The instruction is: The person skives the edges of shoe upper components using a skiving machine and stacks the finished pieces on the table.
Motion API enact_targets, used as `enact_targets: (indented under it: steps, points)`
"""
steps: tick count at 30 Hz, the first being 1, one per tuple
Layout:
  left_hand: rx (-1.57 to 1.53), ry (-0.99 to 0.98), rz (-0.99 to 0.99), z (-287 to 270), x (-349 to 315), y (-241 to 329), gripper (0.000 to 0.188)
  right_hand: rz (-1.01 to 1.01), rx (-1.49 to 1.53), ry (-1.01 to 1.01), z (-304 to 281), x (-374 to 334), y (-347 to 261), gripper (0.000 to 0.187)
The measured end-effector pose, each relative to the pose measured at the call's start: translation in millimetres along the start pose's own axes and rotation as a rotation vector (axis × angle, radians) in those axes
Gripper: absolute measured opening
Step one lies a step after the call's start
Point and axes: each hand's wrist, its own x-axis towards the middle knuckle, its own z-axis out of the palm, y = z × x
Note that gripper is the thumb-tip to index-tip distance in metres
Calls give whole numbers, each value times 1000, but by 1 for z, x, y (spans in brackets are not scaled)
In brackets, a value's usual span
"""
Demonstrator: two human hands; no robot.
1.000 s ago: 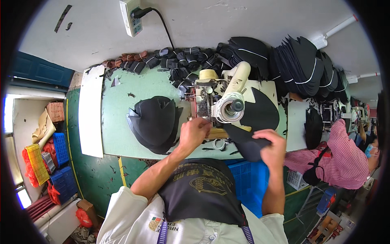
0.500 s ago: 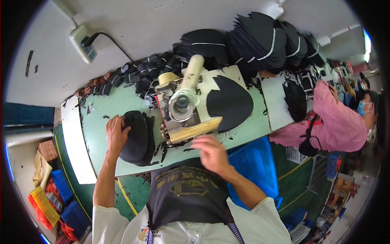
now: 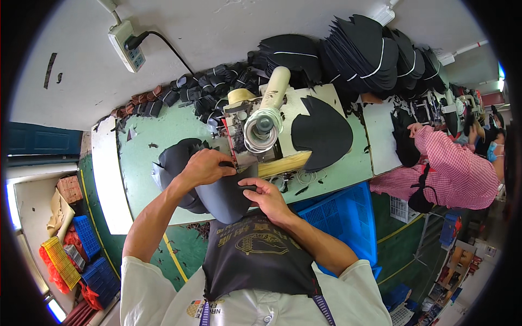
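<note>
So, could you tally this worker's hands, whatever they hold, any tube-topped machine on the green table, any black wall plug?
Bare left hand and right hand: 2
Dark grey flexible sheet: 1
Cream-tubed metal machine: 1
Black plug: 1
Total: 5

So the person's black apron (image 3: 255, 269) has gold characters (image 3: 263, 231) plus a gold outline emblem (image 3: 262, 244), and their pale shirt (image 3: 244, 312) has dark lettering (image 3: 216, 311) beside a little multicoloured logo (image 3: 194, 308).
</note>
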Motion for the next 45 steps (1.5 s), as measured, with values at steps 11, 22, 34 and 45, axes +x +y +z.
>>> enact_targets:
  steps: [11, 22, 34, 45]
  points:
    - [238, 495, 121, 60, 16, 36, 21, -426, -588, 372, -28, 8, -15, 39]
    - [-638, 81, 12, 52, -19, 17, 42, -121, -23, 134, -55, -33, -71, 29]
    - [-805, 302, -184, 70, 0, 12, 21, -679, -977, 85, -85, -30, -90, 27]
    - [-288, 639, -189, 89, 31, 38, 18, -659, -1170, 307, -79, -25, -130, 28]
